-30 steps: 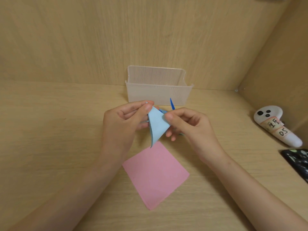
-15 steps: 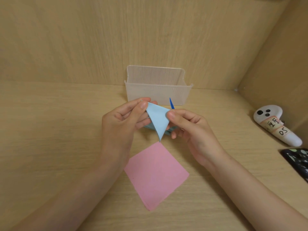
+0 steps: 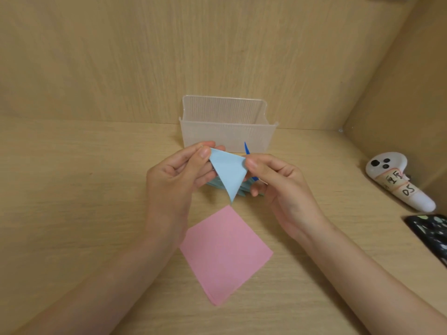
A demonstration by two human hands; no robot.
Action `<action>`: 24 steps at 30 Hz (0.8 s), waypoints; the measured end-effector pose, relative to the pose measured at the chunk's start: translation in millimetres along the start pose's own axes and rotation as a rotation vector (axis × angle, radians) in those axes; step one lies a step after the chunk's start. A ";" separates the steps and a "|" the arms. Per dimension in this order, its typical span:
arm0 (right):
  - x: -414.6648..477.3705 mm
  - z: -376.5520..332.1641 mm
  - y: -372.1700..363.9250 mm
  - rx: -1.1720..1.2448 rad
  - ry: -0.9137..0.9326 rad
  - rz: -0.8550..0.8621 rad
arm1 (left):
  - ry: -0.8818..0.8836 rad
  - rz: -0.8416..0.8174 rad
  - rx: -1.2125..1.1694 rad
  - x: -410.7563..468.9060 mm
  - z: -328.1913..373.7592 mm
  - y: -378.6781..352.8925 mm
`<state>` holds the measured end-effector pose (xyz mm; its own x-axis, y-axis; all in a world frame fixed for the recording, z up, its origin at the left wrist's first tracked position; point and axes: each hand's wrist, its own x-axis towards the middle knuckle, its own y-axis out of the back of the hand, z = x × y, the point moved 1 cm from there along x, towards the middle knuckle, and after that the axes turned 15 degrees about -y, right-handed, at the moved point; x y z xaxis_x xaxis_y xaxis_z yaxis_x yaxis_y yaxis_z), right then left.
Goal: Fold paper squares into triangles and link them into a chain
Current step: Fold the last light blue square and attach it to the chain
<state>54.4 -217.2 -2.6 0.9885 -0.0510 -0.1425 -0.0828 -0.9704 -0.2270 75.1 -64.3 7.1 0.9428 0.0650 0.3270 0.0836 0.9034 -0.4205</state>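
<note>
A light blue paper folded into a triangle (image 3: 229, 172) is held above the table, its point hanging down. My left hand (image 3: 177, 175) pinches its upper left corner between thumb and fingers. My right hand (image 3: 278, 182) pinches its upper right corner. Behind and under the triangle lie more blue folded pieces (image 3: 243, 189), mostly hidden by my hands, and a dark blue tip (image 3: 246, 148) sticks up behind them. A flat pink paper square (image 3: 226, 253) lies on the table just below my hands.
A translucent plastic box (image 3: 227, 134) stands behind my hands against the wooden back wall. At the right, near the side wall, lie a white controller with a label (image 3: 396, 181) and a dark phone (image 3: 430, 235).
The blue triangle has turned from edge-on to facing me, with its point down. Both hands have shifted slightly upward and apart to its top corners.
</note>
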 end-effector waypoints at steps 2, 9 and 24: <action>-0.1 -1.3 0.0 -0.014 0.022 0.038 | -0.010 -0.010 0.001 -0.5 0.2 -0.5; -0.4 -3.0 1.6 -0.074 0.112 0.140 | -0.029 -0.067 0.114 1.9 -3.0 0.9; 0.0 -17.1 16.0 -0.404 0.370 0.022 | -0.146 -0.124 0.309 9.8 1.3 5.4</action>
<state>55.2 -236.8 10.3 0.9717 -0.0815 0.2216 -0.1209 -0.9778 0.1709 84.4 -58.2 9.1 0.8736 -0.0130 0.4864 0.0712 0.9923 -0.1015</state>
